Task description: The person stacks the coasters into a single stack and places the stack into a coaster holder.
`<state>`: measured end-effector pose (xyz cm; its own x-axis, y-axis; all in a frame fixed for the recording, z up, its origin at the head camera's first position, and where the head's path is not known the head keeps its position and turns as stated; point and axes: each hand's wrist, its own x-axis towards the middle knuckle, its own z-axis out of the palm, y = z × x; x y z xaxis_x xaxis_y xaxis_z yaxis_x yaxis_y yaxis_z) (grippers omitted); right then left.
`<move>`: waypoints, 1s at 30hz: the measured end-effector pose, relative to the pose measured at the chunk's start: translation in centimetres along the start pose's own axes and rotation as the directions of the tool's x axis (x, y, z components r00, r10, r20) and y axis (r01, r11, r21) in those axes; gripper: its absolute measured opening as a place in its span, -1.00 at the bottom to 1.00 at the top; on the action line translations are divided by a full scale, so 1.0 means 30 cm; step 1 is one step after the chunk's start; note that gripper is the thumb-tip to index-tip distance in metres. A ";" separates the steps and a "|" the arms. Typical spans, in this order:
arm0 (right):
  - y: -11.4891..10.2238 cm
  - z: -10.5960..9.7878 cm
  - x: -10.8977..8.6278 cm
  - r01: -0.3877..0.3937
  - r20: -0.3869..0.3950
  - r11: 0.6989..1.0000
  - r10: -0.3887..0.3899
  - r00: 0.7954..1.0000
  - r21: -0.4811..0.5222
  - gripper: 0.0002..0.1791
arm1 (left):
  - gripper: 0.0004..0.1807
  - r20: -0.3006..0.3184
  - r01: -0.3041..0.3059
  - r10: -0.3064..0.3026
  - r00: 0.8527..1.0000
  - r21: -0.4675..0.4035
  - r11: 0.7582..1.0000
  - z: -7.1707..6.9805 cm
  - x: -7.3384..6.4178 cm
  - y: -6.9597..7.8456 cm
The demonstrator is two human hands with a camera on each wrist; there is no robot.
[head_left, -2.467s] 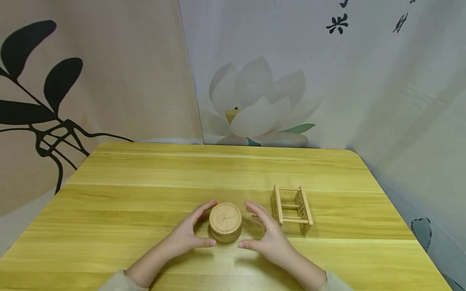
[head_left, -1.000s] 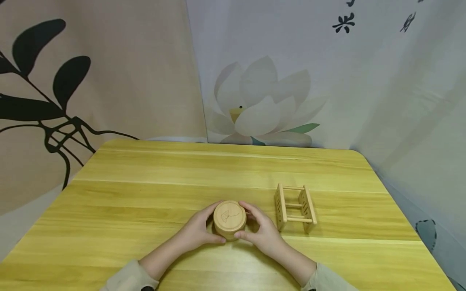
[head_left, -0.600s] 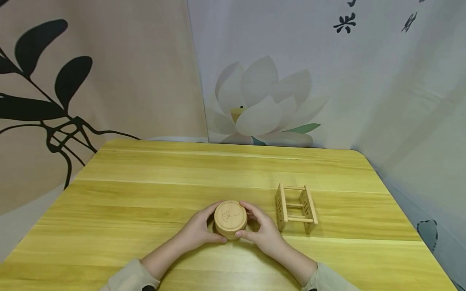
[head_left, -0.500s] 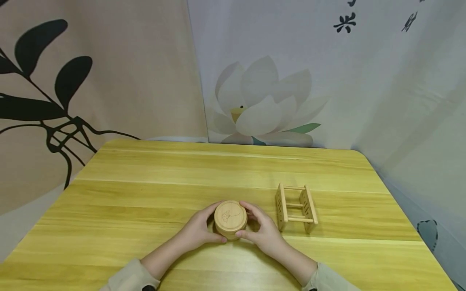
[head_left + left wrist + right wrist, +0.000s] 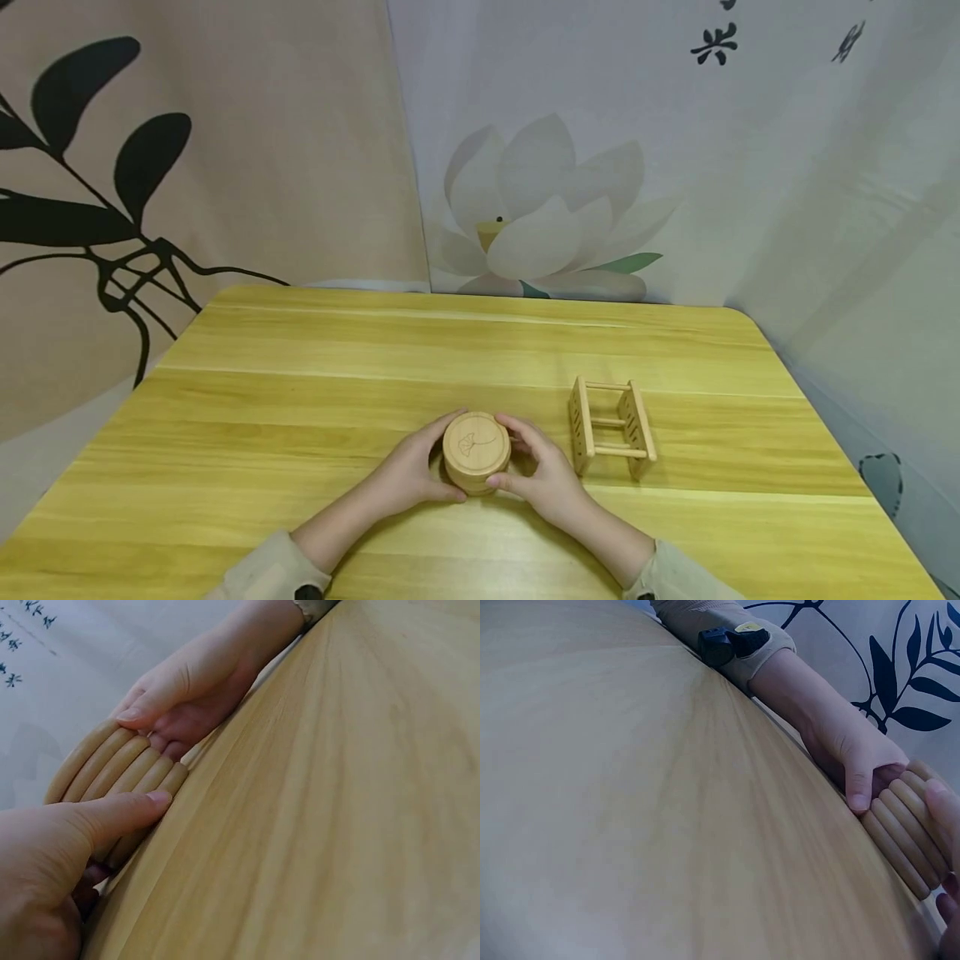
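A stack of round wooden coasters (image 5: pixel 476 446) stands on the table, its top one engraved with a ginkgo leaf. From the left, my left hand (image 5: pixel 408 473) grips the stack, thumb at the near side and fingers reaching behind. My right hand (image 5: pixel 551 479) holds the opposite side, its thumb a little higher. Several rounded layers of the stack (image 5: pixel 112 765) show in the left wrist view, with the left thumb lying across the lower ones. In the right wrist view the stack (image 5: pixel 904 825) sits between both hands; the right hand (image 5: pixel 949 817) is partly cut off.
Right of the hands stands a small wooden rack (image 5: pixel 581 429) with slotted side panels joined by thin rods. The wood-grain table (image 5: pixel 300 342) has rounded far corners. Printed cloth (image 5: pixel 315 150) hangs behind it.
Both hands were apart from the coaster stack at first; they moved inward and took hold of it. Over the last second they have stayed nearly still, with a slight shift of the head view.
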<state>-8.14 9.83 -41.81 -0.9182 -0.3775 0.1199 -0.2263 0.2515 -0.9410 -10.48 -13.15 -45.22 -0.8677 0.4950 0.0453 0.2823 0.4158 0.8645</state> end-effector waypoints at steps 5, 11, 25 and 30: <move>0.065 0.006 0.012 0.002 0.000 1.000 -0.002 1.000 0.011 -0.13 | 0.19 -0.015 -0.001 0.001 1.000 -0.001 1.000 0.002 0.006 -0.005; 0.122 0.010 0.022 0.023 0.007 1.000 -0.023 1.000 0.020 -0.12 | 0.13 -0.037 -0.004 0.004 0.999 -0.009 1.000 0.003 0.006 -0.007; 0.003 -0.004 0.005 0.027 0.030 0.999 -0.028 0.999 0.046 -0.17 | 0.09 -0.052 -0.015 0.015 0.999 0.006 1.000 0.002 0.004 -0.004; 0.071 0.003 0.013 0.018 0.024 0.997 -0.020 1.000 0.081 -0.14 | 0.07 -0.049 -0.022 0.023 0.999 0.007 1.000 0.004 0.005 -0.006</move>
<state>-8.96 10.14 -43.78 -0.9055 -0.4035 0.1316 -0.2160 0.1711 -0.9613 -10.62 -13.05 -45.44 -0.8801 0.4664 0.0894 0.3046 0.4099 0.8598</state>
